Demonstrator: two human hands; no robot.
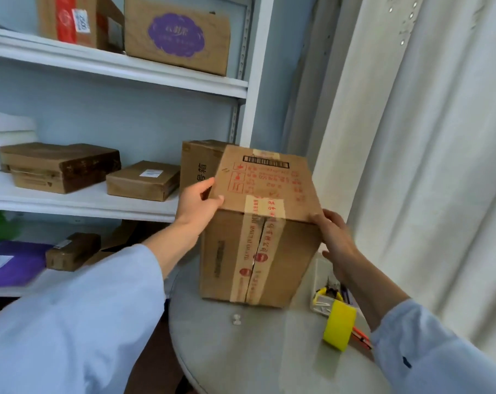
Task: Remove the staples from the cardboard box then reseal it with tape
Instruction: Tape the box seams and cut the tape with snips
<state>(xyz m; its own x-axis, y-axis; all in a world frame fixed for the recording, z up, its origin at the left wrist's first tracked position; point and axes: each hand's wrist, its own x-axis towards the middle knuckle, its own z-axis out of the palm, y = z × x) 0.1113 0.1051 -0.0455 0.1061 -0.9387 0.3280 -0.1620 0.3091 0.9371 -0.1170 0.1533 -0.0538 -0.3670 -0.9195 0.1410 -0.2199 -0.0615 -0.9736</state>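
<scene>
A brown cardboard box (286, 251) with red print and a barcode stands on a round grey table (241, 354), tilted toward me. Printed tape runs down the seam of its near face. My left hand (197, 203) grips the box's upper left edge, thumb on top. My right hand (336, 237) presses against its upper right corner and right side. A yellow tape roll (339, 325) stands on the table to the right of the box. Any staples are too small to make out.
A small clear tray (323, 302) with yellow-handled tools sits behind the tape roll, an orange-red tool (360, 336) beside it. A tiny clear object (236, 319) lies near the box. White shelves (99, 200) with several parcels stand left; a curtain (426, 166) hangs right.
</scene>
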